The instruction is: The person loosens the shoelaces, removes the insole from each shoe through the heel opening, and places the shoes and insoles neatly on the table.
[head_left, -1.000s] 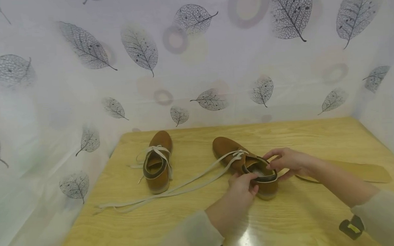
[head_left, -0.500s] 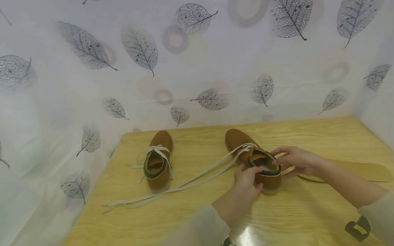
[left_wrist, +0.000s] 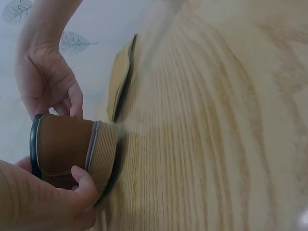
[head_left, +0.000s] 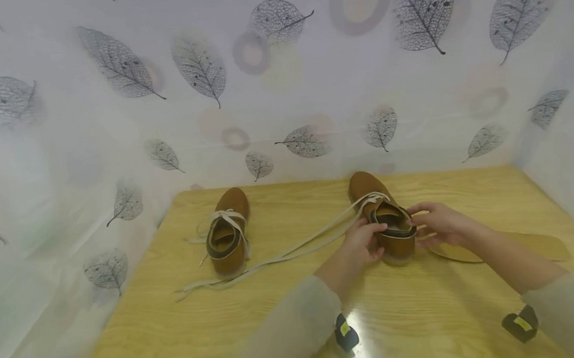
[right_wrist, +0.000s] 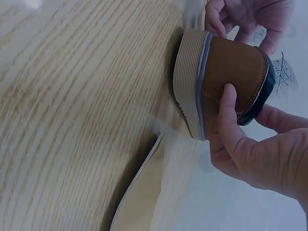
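A brown leather shoe [head_left: 398, 249] with a dark padded collar stands on the table, its toe pointing away. My left hand [head_left: 358, 244] grips the left side of the collar, thumb over the rim and fingers outside. On the opposite side my right hand [head_left: 442, 225] pinches the rim. In the right wrist view, a finger presses the shoe's brown heel [right_wrist: 233, 67] above the ribbed sole [right_wrist: 190, 79]. Long untied cream laces [head_left: 295, 252] trail left over the table. A tan insole [head_left: 535, 244] lies right of the shoe, partly behind my right forearm.
A matching brown shoe [head_left: 232, 261] stands at the left, its laces [head_left: 228, 216] tied in a bow. Loose lace ends lie by its heel. A leaf-patterned sheet [head_left: 287, 83] rises behind the wooden table [head_left: 188, 333] and along both sides.
Both hands have moved the shoe right and farther back, turning its toe straighter ahead. The trailing laces have slid right along with it. The tied shoe and the insole have stayed put.
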`<action>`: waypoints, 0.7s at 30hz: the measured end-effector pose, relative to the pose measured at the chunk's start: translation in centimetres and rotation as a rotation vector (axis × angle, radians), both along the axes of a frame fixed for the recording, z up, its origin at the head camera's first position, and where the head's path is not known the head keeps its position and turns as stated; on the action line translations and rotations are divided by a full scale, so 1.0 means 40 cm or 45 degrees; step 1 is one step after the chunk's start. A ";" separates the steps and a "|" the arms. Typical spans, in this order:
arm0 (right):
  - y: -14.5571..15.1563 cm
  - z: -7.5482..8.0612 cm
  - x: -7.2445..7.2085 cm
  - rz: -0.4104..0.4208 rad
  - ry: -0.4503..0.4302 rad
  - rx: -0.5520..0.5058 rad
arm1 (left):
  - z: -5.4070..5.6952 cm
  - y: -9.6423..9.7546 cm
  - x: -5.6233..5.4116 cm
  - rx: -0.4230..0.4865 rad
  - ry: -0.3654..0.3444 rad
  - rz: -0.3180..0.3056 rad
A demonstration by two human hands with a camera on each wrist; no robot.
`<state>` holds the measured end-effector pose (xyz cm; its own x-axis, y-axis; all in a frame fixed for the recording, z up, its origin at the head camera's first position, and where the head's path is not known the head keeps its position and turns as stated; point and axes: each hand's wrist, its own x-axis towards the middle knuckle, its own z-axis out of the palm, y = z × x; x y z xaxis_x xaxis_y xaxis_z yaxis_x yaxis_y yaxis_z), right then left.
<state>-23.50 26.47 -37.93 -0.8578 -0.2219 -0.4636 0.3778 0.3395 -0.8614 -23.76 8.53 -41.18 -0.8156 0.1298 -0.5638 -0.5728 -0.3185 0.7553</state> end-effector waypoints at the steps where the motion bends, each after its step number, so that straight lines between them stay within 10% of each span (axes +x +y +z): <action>1: 0.002 0.001 -0.003 -0.008 -0.002 0.000 | 0.000 0.002 -0.005 -0.008 0.007 -0.010; 13: 0.024 0.001 -0.022 -0.101 -0.027 -0.077 | -0.013 0.028 -0.043 0.004 0.087 -0.052; 21: 0.032 -0.014 -0.011 -0.136 0.009 -0.045 | -0.004 0.063 -0.001 -0.081 0.160 0.121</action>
<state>-23.92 27.74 -38.48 -0.8806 -0.1453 -0.4510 0.4040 0.2669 -0.8750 -23.81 11.04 -41.35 -0.8872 0.0156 -0.4611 -0.4419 -0.3160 0.8396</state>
